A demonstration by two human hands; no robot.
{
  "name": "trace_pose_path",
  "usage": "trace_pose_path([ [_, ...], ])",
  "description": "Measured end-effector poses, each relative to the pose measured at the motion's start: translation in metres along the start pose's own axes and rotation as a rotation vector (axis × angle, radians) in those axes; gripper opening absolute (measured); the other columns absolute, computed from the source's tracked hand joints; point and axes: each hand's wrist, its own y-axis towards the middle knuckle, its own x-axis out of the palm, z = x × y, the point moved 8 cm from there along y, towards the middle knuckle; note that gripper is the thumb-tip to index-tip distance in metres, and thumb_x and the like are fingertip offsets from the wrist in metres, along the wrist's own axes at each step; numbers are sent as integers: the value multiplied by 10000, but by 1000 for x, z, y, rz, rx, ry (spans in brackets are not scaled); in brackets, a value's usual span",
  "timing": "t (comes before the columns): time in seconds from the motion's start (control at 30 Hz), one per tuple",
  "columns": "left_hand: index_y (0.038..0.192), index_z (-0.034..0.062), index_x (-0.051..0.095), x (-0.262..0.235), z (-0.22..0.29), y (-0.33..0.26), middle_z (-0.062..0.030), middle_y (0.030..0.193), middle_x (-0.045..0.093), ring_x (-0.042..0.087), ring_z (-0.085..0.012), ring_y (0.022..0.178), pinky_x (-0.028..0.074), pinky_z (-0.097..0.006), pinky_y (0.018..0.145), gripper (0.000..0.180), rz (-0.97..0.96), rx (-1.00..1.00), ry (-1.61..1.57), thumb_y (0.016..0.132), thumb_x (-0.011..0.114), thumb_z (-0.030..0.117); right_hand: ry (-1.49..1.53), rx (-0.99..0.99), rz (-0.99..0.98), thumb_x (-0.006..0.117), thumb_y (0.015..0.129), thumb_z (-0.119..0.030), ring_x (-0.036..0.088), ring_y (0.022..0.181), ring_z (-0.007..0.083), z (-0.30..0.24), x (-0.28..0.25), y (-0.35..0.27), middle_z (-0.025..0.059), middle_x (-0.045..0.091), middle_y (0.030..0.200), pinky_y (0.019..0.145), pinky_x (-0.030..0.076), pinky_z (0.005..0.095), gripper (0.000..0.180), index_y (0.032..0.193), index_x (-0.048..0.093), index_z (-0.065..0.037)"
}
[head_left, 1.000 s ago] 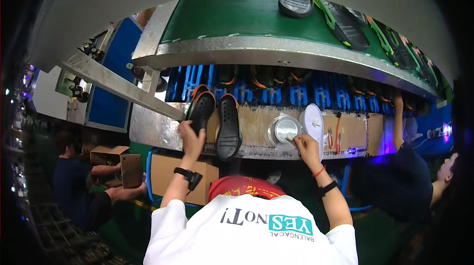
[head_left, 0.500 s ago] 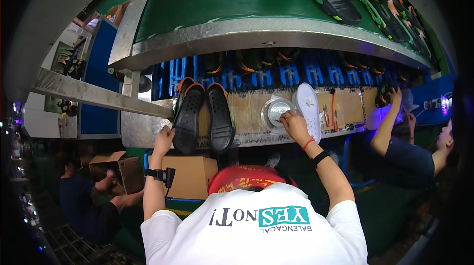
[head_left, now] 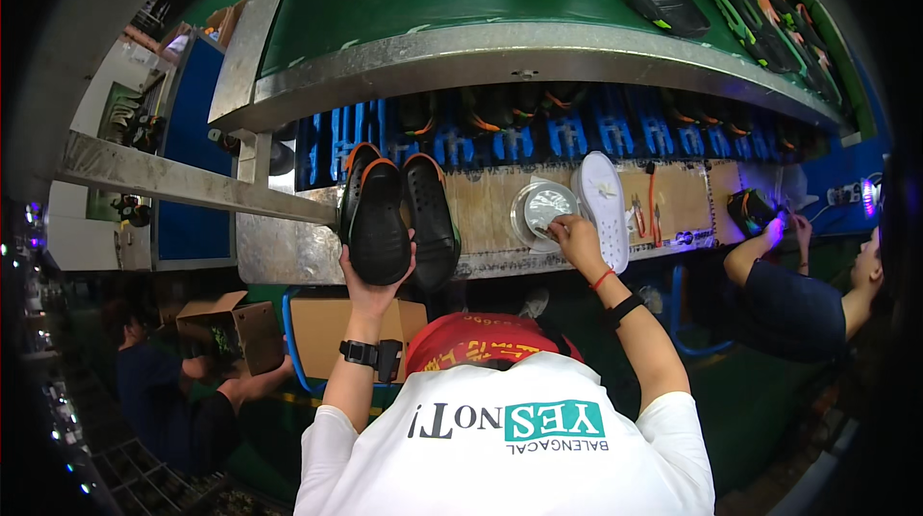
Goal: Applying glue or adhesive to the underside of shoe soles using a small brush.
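Left hand [head_left: 367, 296], partly out of sight behind a black shoe [head_left: 378, 237]

White tee [head_left: 481, 487] over there, teal-and-black print [head_left: 555, 420]; black strap [head_left: 360, 352] on the left wrist [head_left: 364, 328], red cord [head_left: 602, 279] and black band [head_left: 627, 307] on the right.

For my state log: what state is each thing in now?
Black, orange-rimmed shoe: gripped at its near end by the left hand.
Matching black shoe to its right: not gripped.
Round, shallow silvery dish: right hand over its edge; lid unclear.
White, perforated, sole-shaped piece: lying flat, pale scraps on top.
Brown cardboard box, left: flap open.
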Motion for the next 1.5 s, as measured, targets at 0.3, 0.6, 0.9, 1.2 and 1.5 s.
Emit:
trace_pose_path([
  [0.3,1476,86,190,21,-14,-9,-96,1412,376,418,-254,1272,346,-399,1070,797,-17,203,969,836,655,183,158,162,-116,631,861,-193,648,735,333,4,1,2,191,672,794,695,491,389,199,877,700,-8],
  [0.6,1333,-10,361,111,-49,-7,-111,1235,495,494,-246,1147,390,-378,1005,928,-279,298,1688,599,883,211,536,-417,-120,642,847,-79,647,718,231,-144,-70,-4,120,661,935,653,495,303,108,929,664,-12],
  [0.9,1232,32,520,157,-62,-21,-126,1231,534,495,-286,1157,365,-400,1019,767,-459,477,2025,598,874,280,76,-790,-82,674,756,-48,647,745,290,-199,-81,-23,101,627,990,620,527,356,154,904,632,-42],
  [1.2,1180,27,562,153,-62,-19,-127,1204,548,488,-283,1164,324,-398,1049,718,-359,397,2005,597,875,305,213,-607,-226,686,786,-29,656,820,319,-187,-73,-20,137,651,975,692,531,360,114,887,655,16],
  [1.5,1240,6,500,151,-60,-17,-151,1252,495,444,-306,1201,289,-416,1071,812,-423,445,2041,593,878,319,383,-600,-279,678,802,-37,654,793,314,-180,-70,-16,138,651,955,678,528,342,104,873,650,33],
])
